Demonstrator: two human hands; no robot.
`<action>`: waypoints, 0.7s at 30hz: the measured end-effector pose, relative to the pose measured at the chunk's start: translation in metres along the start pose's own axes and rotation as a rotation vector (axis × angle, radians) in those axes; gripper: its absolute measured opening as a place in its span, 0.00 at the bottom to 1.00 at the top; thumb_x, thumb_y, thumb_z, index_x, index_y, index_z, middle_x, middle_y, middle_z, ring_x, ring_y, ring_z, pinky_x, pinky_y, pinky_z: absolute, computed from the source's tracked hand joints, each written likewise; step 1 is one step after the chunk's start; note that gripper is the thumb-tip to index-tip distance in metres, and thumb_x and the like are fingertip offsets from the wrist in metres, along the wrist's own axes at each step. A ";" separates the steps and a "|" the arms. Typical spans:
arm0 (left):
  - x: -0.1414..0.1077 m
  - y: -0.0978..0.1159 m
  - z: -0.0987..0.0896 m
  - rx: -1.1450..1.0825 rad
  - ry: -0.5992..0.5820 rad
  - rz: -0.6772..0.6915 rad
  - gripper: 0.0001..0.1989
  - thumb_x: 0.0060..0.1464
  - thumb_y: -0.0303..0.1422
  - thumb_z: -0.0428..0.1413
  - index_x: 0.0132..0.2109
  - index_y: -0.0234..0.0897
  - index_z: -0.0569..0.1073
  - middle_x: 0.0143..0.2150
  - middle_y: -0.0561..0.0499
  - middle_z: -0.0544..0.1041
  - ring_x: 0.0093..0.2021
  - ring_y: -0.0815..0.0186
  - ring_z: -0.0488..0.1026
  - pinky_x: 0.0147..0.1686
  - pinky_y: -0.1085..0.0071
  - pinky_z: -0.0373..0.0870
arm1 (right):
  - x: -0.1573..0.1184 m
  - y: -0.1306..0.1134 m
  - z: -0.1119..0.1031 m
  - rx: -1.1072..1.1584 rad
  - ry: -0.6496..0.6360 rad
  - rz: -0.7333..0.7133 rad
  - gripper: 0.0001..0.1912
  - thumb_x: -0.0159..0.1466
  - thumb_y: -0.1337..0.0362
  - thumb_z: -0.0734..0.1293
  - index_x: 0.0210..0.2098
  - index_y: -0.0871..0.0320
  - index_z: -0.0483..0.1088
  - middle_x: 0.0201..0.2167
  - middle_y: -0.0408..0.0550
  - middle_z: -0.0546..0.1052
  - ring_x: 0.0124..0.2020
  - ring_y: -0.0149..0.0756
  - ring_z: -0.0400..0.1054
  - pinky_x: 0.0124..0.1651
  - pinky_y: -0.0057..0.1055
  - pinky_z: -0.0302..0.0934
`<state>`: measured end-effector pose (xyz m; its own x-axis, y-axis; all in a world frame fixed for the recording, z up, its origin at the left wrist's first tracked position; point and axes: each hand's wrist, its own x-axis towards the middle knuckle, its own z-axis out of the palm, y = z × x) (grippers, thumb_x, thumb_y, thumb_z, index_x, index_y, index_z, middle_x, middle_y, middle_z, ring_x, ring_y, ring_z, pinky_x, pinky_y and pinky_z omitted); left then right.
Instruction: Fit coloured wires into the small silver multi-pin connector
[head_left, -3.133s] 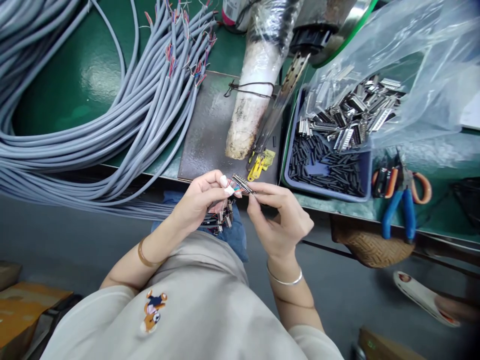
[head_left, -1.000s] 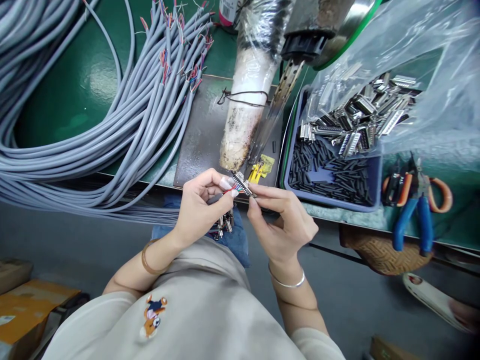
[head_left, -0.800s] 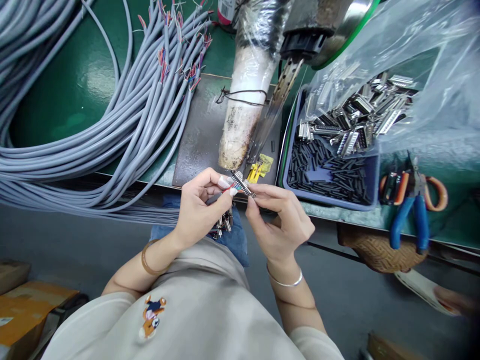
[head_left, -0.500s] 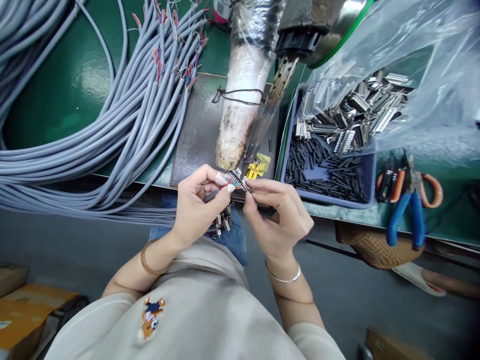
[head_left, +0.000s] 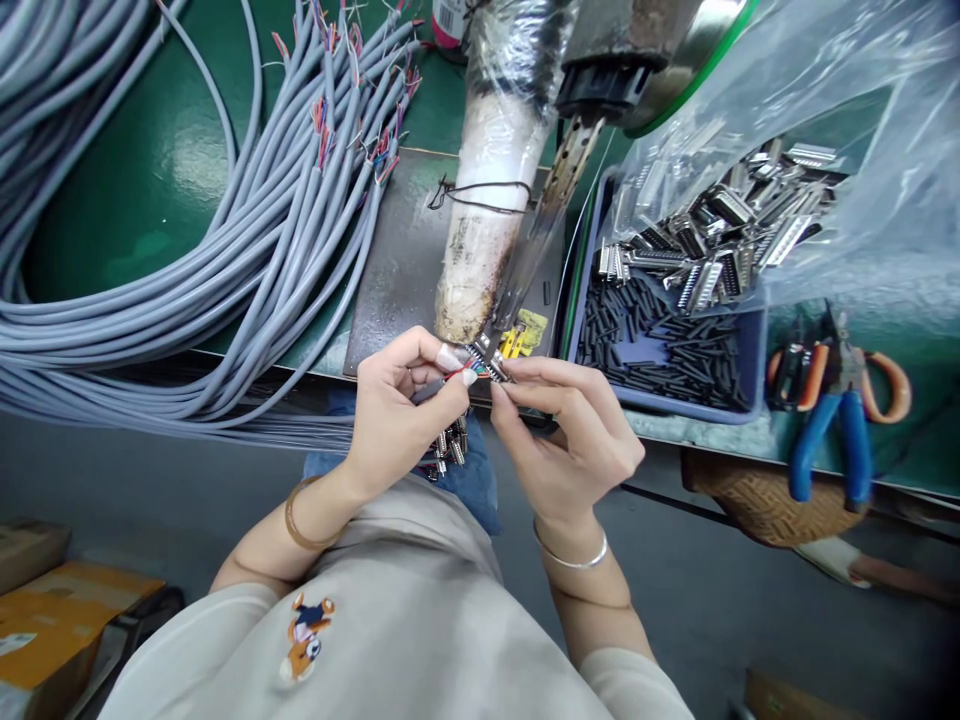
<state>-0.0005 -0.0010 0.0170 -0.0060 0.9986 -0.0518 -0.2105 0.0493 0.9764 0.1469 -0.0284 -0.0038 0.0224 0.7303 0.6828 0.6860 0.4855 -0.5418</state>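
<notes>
On my head feed, the silver connector (head_left: 498, 368) sits between my two hands, by the near edge of the bench (head_left: 169, 210). My left grip (head_left: 405, 410) is pinched on the coloured wires (head_left: 472, 371), close against the connector; my right grip (head_left: 570, 420) is closed on its near right end. The slotted metal tool (head_left: 566, 175) points down at it (whether they touch, I can't tell).

A glossy green table (head_left: 112, 235) spanned the upper frame, catching pale glare (head_left: 193, 162) at upper left; grey floor (head_left: 135, 490) lay below, with cardboard boxes (head_left: 82, 605) at lower left.
</notes>
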 end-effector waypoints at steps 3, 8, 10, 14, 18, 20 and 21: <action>0.000 0.000 0.000 -0.032 -0.010 -0.019 0.12 0.47 0.27 0.68 0.29 0.36 0.70 0.25 0.57 0.74 0.19 0.79 0.63 0.19 0.82 0.60 | 0.001 -0.001 0.000 -0.010 -0.004 -0.006 0.12 0.61 0.74 0.75 0.37 0.52 0.73 0.40 0.42 0.84 0.38 0.34 0.80 0.41 0.30 0.75; 0.002 -0.002 -0.001 -0.043 -0.036 -0.048 0.13 0.47 0.28 0.68 0.29 0.36 0.69 0.23 0.59 0.69 0.19 0.80 0.61 0.19 0.81 0.58 | -0.001 0.001 0.000 -0.017 -0.018 -0.001 0.11 0.61 0.74 0.74 0.36 0.52 0.72 0.40 0.42 0.84 0.39 0.34 0.81 0.41 0.30 0.75; 0.002 -0.003 0.000 -0.031 -0.028 -0.061 0.13 0.47 0.29 0.69 0.29 0.36 0.69 0.23 0.59 0.70 0.19 0.80 0.61 0.20 0.81 0.59 | -0.001 0.001 0.000 -0.020 -0.030 -0.001 0.11 0.61 0.74 0.74 0.36 0.52 0.72 0.40 0.42 0.84 0.39 0.34 0.81 0.40 0.30 0.75; 0.001 0.000 0.001 -0.024 -0.013 -0.065 0.15 0.46 0.31 0.70 0.29 0.36 0.70 0.23 0.59 0.70 0.19 0.79 0.61 0.19 0.81 0.58 | 0.002 -0.001 -0.001 -0.039 -0.015 -0.016 0.11 0.62 0.73 0.74 0.36 0.51 0.72 0.39 0.42 0.84 0.38 0.34 0.81 0.40 0.30 0.76; 0.002 0.001 0.000 -0.027 -0.040 -0.052 0.15 0.47 0.31 0.70 0.29 0.37 0.70 0.21 0.60 0.69 0.18 0.79 0.59 0.18 0.80 0.56 | 0.003 -0.002 -0.001 -0.056 -0.011 -0.050 0.11 0.62 0.74 0.74 0.36 0.52 0.72 0.41 0.43 0.84 0.38 0.34 0.81 0.40 0.30 0.76; 0.003 -0.002 -0.003 -0.031 -0.067 -0.052 0.14 0.47 0.30 0.69 0.29 0.37 0.70 0.21 0.60 0.68 0.18 0.80 0.59 0.18 0.81 0.56 | 0.002 -0.001 -0.001 -0.061 -0.029 -0.070 0.11 0.62 0.74 0.74 0.35 0.53 0.70 0.41 0.44 0.84 0.37 0.33 0.81 0.39 0.29 0.76; 0.004 -0.004 -0.004 -0.033 -0.077 -0.059 0.13 0.48 0.29 0.69 0.29 0.37 0.70 0.21 0.60 0.69 0.18 0.80 0.59 0.18 0.81 0.56 | 0.000 0.000 -0.001 -0.066 -0.042 -0.078 0.11 0.62 0.74 0.74 0.35 0.53 0.70 0.41 0.45 0.85 0.36 0.33 0.81 0.38 0.28 0.76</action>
<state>-0.0037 0.0023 0.0124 0.0820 0.9924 -0.0920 -0.2399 0.1092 0.9646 0.1477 -0.0287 -0.0029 -0.0625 0.7119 0.6995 0.7307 0.5100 -0.4538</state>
